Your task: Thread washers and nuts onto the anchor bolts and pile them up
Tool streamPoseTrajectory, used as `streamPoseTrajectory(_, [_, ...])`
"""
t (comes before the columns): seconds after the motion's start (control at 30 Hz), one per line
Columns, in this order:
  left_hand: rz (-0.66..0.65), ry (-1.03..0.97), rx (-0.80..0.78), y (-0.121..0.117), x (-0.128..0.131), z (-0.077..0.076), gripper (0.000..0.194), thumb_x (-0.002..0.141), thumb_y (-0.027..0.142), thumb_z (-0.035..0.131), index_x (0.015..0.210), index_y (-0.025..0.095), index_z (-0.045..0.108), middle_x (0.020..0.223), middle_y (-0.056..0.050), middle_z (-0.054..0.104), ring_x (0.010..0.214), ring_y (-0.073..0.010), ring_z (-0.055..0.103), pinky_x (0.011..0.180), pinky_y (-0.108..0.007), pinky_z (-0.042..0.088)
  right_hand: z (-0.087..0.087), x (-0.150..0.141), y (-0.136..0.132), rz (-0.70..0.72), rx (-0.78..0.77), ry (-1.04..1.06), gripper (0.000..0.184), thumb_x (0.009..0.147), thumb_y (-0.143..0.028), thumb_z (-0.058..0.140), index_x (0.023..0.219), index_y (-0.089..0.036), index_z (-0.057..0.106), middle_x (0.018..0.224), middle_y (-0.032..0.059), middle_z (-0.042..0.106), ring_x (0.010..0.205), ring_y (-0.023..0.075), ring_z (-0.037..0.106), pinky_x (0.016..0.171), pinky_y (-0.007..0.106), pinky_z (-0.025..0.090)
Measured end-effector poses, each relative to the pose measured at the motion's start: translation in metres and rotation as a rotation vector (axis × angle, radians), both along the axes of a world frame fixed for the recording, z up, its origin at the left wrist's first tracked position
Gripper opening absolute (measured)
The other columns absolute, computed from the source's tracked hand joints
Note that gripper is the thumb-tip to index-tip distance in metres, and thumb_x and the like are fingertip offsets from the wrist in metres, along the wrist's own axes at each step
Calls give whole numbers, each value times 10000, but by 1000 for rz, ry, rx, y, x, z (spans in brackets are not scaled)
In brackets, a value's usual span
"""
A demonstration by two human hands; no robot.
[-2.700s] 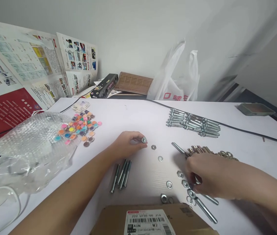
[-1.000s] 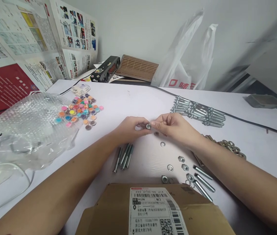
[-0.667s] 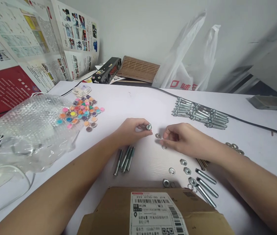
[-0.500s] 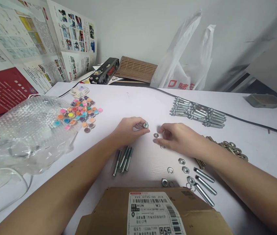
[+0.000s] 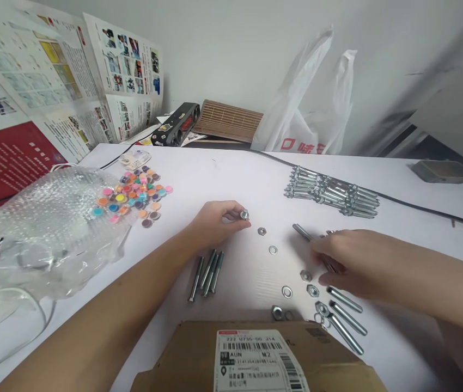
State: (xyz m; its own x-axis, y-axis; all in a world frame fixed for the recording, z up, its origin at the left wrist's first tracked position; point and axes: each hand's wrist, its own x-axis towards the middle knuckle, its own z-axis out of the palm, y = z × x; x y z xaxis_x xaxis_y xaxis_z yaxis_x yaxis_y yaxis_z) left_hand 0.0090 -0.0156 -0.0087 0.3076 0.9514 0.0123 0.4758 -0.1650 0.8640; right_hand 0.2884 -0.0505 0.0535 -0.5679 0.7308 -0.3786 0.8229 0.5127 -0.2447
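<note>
One small bolt [image 5: 244,215], roughly end-on at centre frame, clamped between thumb and fingers of the left hand [image 5: 219,224], over the white bench [image 5: 223,177]. Right hand [image 5: 352,261] is right of centre, low over the bench; one silver rod [image 5: 302,232] runs up to its fingers. Thumb and forefinger look parted there; can't tell if they grip anything, tips partly hidden. Between the hands: small nut [image 5: 259,231], flat washer [image 5: 269,250] just below it. Four dark bolts [image 5: 208,269] lie grouped below the left hand. Three thick rods [image 5: 348,318] lower right, loose nuts [image 5: 316,293] beside them. Anchor bolts [image 5: 333,193] bundled upper right. Cardboard box [image 5: 186,354] bottom centre. Coloured discs [image 5: 120,198] at left, beside bubble wrap [image 5: 52,223].
</note>
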Motion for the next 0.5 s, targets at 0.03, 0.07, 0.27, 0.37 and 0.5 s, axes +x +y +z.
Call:
streamPoseTrajectory(0.03, [2,3,-1,0,0,1,173,771,329,688,865,184,691,880,-2,729,836,-143,668,816,-267,502,-1,1,1,-15,-10,-25,175,795,-374,615,699,-227,614,574,0,571,478,135,492,437,267,276])
streamPoseTrajectory(0.07, [3,6,0,0,0,1,171,771,328,688,863,184,691,881,-2,729,835,-144,668,817,-270,502,-3,0,2,-21,-23,-43,267,810,-439,599,658,-219,591,553,9,557,460,137,473,426,274,265])
streamPoseTrajectory(0.27, [-8,5,7,0,0,1,186,776,342,678,876,186,689,897,-8,731,840,-151,667,832,-288,503,-12,-14,2,32,-65,-38,428,805,-369,600,498,-197,357,448,-3,432,396,105,330,413,292,227])
streamPoseTrajectory(0.37, [-12,12,2,0,-1,0,200,772,349,680,884,184,693,900,-11,728,844,-152,663,830,-286,499,-7,-22,9,86,-88,78,366,851,-343,542,545,-197,407,470,-19,432,419,102,320,412,285,236])
streamPoseTrajectory(0.5, [-22,25,24,0,0,0,210,780,366,672,886,185,691,882,-2,721,850,-154,654,826,-283,483,1,-49,22,27,-5,391,203,860,-379,554,746,-217,600,629,-24,576,558,113,479,535,267,374])
